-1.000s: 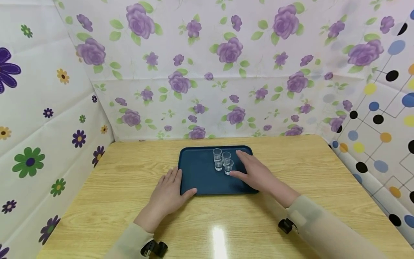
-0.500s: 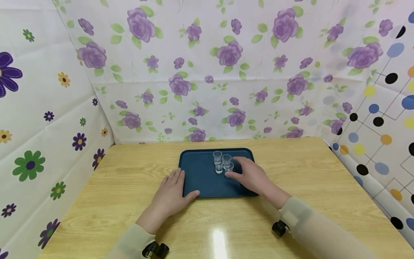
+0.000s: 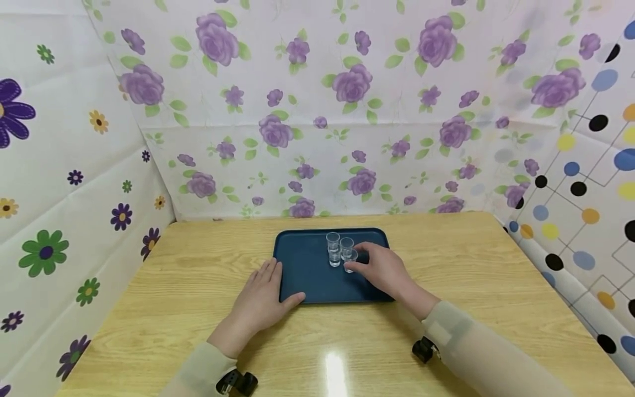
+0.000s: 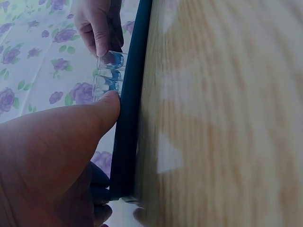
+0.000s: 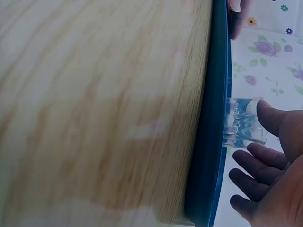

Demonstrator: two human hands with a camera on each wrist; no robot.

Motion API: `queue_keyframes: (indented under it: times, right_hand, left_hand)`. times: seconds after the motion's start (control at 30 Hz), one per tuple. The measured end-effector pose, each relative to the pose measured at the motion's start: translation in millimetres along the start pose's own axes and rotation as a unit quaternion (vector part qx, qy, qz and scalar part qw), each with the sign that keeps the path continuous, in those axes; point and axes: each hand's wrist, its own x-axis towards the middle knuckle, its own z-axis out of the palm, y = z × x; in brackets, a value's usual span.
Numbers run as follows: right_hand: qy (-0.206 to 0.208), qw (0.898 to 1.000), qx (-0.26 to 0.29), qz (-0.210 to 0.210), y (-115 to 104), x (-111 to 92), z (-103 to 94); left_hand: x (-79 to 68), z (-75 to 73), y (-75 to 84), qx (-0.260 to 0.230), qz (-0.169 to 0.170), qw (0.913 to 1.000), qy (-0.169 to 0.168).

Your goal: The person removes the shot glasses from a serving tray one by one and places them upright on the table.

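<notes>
A dark blue rectangular tray (image 3: 315, 285) lies on the table, bearing several small clear shot glasses (image 3: 334, 258) bunched upright right of its middle. My right hand (image 3: 381, 269) pinches the front right shot glass (image 3: 351, 256) between thumb and forefinger. In the right wrist view its thumb (image 5: 271, 117) lies against the glass near the rim, while the other fingers spread below. At the tray's front left corner, my left hand (image 3: 259, 298) rests with fingers extended along the left side and the thumb over the front edge. The left wrist view shows that thumb (image 4: 108, 109) at the tray's rim.
The wood-grain table (image 3: 208, 248) extends around the tray on every side. A white cloth with purple roses (image 3: 317, 160) hangs behind the table, with other patterned cloths at left and right. Each wrist carries a small black camera.
My right hand has moved slightly left, and its thumb and forefinger have closed in around the front right glass. The left hand stays at the tray corner.
</notes>
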Motion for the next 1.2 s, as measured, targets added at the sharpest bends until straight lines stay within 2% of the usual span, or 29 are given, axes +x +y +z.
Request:
queue_keyframes:
  times: [0.53, 0.77, 0.97, 1.2]
  right_hand:
    - [0.024, 1.000, 0.016, 0.002, 2, -1, 5.5]
    - [0.006, 0.998, 0.065, 0.000, -1, -8, 3.1]
    - [0.018, 0.997, 0.072, -0.018, 1, -11, -6.3]
    - [0.022, 0.998, 0.064, -0.007, 10, -12, -20.6]
  left_hand:
    - [2.4, 0.7, -0.2, -0.001, 0.004, 1.0000, 0.001]
    - [-3.4, -3.0, -2.3, 0.000, 0.002, 1.0000, -0.006]
    - [-2.7, -4.8, -5.2, 0.003, 0.005, 1.0000, 0.003]
    - [-1.4, -1.6, -4.8, -0.004, 0.007, 1.0000, -0.001]
